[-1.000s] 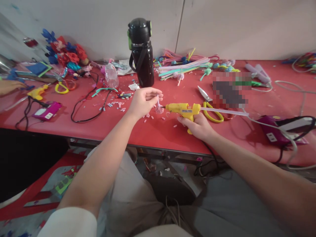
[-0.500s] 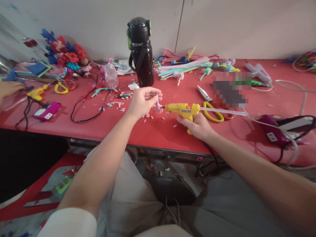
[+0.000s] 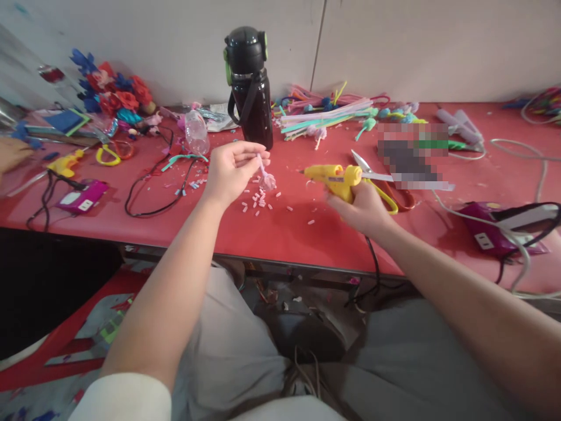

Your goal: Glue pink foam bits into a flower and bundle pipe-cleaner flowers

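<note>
Between thumb and fingertips, my left hand (image 3: 232, 171) pinches the stem of a small pink flower-like piece (image 3: 267, 180), its head hanging down to the right. My right hand (image 3: 363, 204) is wrapped round the handle of a yellow glue gun (image 3: 335, 177), whose nozzle points left. A gap separates the nozzle from the pink piece. A pale glue stick (image 3: 432, 185) sticks out of the gun's back. Small pink bits (image 3: 262, 202) lie scattered on the red table (image 3: 280, 240) beneath the piece.
Behind my left hand stands a black bottle (image 3: 252, 93). Scissors (image 3: 392, 196) lie just beyond my right hand. Pipe cleaners (image 3: 326, 120) are heaped at the back. A purple power box (image 3: 486, 237) with cables is at the right. Another person's hand (image 3: 15, 155) shows at the far left.
My left hand has moved left with the pink piece, away from the nozzle. My right hand has shifted slightly right and up with the glue gun.
</note>
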{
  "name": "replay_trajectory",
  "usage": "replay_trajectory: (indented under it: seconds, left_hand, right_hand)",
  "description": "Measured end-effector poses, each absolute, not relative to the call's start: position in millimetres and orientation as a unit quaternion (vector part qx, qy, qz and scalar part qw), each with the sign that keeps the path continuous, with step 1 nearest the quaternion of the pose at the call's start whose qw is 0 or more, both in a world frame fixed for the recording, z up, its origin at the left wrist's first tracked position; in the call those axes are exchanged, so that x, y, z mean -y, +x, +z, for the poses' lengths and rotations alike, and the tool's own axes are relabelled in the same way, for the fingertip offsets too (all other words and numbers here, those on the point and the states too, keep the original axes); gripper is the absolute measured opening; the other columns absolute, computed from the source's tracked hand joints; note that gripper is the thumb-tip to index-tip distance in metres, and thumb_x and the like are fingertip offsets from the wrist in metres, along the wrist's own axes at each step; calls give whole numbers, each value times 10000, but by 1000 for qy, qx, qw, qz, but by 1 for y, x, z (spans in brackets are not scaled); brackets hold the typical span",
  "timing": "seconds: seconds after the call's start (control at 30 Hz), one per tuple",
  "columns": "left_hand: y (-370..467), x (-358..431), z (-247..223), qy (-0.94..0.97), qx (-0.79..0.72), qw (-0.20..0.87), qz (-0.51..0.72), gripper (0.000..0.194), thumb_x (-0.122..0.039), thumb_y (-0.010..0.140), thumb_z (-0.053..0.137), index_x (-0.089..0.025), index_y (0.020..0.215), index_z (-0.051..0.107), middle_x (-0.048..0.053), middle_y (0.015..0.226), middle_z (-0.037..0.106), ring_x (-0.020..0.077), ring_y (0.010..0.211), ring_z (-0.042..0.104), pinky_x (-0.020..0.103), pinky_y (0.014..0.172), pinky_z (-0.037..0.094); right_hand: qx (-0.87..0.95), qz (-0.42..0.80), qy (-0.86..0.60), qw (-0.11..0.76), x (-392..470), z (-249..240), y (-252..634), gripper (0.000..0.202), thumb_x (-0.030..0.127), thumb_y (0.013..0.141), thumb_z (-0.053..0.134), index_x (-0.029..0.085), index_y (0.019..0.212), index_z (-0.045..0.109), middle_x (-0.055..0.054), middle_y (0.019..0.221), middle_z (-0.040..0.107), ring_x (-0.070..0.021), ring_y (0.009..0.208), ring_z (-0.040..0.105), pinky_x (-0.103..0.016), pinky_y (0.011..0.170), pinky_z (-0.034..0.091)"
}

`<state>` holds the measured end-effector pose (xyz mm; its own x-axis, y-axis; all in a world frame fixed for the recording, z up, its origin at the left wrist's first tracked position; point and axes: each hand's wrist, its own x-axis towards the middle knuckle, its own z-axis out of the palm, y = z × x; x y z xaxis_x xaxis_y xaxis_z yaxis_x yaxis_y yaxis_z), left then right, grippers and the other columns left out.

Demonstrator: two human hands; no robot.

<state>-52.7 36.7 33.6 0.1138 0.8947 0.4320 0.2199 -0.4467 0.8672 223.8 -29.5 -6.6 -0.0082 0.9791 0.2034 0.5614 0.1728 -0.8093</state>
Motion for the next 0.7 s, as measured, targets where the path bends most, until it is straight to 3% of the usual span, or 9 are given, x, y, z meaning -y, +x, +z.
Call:
replay_trajectory:
  seconds: [0.13, 0.33, 0.43, 0.57, 0.7]
  left_hand:
    - [-59, -31, 35, 677, -418, 322, 513, 153, -181, 852, 772, -162, 1003, 754, 113, 1007, 819, 255, 942, 817, 411, 886, 686]
    - [-53, -26, 36, 679, -423, 342, 493, 154, -179, 837, 777, -157, 987, 754, 106, 1001, 822, 237, 935, 815, 384, 878, 687]
    - [-53, -24, 40, 684, -430, 330, 488, 141, -167, 843, 769, -155, 983, 752, 102, 1002, 821, 231, 944, 813, 381, 901, 680]
    - [-55, -21, 46, 690, -441, 308, 484, 127, -134, 857, 747, -156, 982, 751, 97, 1002, 823, 222, 930, 812, 379, 919, 674]
    - [-56, -20, 48, 693, -445, 300, 481, 143, -80, 864, 717, -149, 984, 751, 98, 996, 821, 224, 914, 815, 391, 925, 672]
  right_hand:
    - [690, 180, -610, 347, 7, -6, 239, 222, 396, 790, 662, 214, 911, 625, -27, 754, 618, -202, 666, 569, -348, 616, 408]
    - [682, 113, -692, 206, 4, 2, 250, 466, 619, 739, 817, 237, 832, 567, -90, 816, 666, -269, 759, 634, -376, 656, 448]
    - [659, 89, -732, 147, 20, 22, 256, 533, 711, 721, 808, 251, 756, 540, -91, 781, 660, -256, 699, 606, -377, 611, 418]
    - [714, 163, -672, 109, 42, 37, 252, 413, 560, 870, 720, 241, 659, 564, -35, 651, 627, -196, 604, 566, -345, 587, 401]
    - [790, 245, -531, 183, 43, 25, 216, 150, 357, 955, 644, 218, 941, 698, -48, 872, 741, -195, 767, 664, -330, 720, 487]
